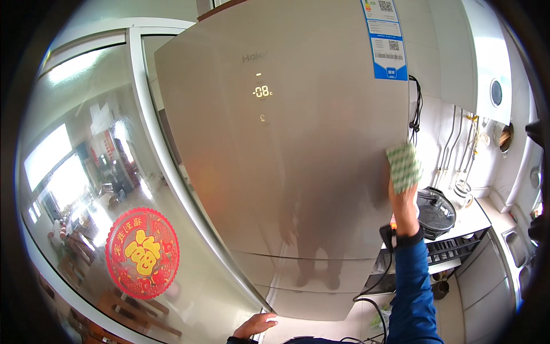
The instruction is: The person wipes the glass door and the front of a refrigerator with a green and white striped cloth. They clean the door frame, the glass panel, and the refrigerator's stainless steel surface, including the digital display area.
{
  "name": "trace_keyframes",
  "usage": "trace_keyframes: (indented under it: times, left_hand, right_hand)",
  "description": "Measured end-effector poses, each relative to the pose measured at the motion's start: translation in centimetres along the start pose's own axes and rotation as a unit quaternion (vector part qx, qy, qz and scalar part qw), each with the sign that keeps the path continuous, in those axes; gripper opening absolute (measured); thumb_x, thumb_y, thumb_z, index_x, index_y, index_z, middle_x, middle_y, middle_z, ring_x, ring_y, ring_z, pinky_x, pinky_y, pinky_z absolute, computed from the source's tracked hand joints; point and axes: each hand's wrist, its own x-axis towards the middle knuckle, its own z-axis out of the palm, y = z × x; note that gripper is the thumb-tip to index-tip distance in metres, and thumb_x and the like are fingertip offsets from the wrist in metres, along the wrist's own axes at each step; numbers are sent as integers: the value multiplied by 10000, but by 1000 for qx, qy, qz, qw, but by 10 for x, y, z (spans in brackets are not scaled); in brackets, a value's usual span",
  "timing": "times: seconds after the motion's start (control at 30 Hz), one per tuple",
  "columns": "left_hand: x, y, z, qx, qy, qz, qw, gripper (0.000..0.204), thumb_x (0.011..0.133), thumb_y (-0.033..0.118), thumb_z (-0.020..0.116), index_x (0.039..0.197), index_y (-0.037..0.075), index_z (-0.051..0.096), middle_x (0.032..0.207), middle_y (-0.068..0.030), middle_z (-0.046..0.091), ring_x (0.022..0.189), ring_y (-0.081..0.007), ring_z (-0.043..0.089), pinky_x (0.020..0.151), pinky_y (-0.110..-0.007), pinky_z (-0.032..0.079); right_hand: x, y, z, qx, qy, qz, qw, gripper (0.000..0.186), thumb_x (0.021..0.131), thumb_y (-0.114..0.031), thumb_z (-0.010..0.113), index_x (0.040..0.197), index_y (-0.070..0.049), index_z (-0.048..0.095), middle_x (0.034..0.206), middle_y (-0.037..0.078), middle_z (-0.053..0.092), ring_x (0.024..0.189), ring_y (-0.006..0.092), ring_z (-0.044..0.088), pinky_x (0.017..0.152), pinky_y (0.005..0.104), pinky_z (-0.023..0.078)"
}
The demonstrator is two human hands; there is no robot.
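Observation:
A tall, shiny grey-beige refrigerator [321, 172] with a lit display fills the middle of the head view. My right arm reaches up in a blue sleeve, and my right hand [403, 199] holds a green-and-white checked cloth [404, 167] at the fridge door's right edge. The cloth covers most of its fingers. Low in the view, my left hand [255, 325] is empty, its fingers stretched out to the right. It is nearest to the fridge's lower left corner and the white door frame [189, 209]; whether it touches either I cannot tell.
On the left stands a glass door [80, 189] with a round red-and-gold decoration [143, 252]. A white counter at right bears a black round pan [436, 215] and a glass pot [462, 188]. A black cable [382, 312] hangs beside my right forearm. A white wall unit [481, 63] is above.

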Motion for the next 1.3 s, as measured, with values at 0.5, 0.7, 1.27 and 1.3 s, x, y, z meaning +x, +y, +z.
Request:
trace_keyframes:
  times: [0.5,0.7,1.27,1.3]
  left_hand:
    - [-9,-17,-1,24,-3,5,1000,551,973,437,627,1345,30,605,1333,-200,638,1259,-321,591,1068,-375,455]
    - [-9,-33,5,-21,16,9,1000,486,954,323,674,1307,-7,623,1269,-190,680,1170,-274,649,1007,-360,496]
    - [-5,-27,-23,38,-27,-33,998,513,940,323,672,1347,17,609,1338,-191,646,1220,-302,626,1011,-370,499]
    - [-4,-25,-23,24,-39,-51,998,526,939,340,660,1342,7,607,1348,-200,635,1242,-319,607,1036,-377,480]
  right_hand:
    - [-176,-34,-54,-131,-165,-73,975,456,903,27,615,1352,19,538,1336,241,564,1255,438,527,1072,504,428]
    - [-97,-7,-4,-113,-88,112,983,260,917,-64,585,1171,-15,615,1097,132,653,980,286,634,838,422,510]
    - [-264,-23,-26,6,-105,270,957,238,850,7,593,1065,-50,676,1022,145,665,967,346,639,855,450,508]
    - [-251,-21,-23,3,-103,255,961,229,872,-7,586,1081,-52,669,1043,146,660,982,336,633,859,448,504]
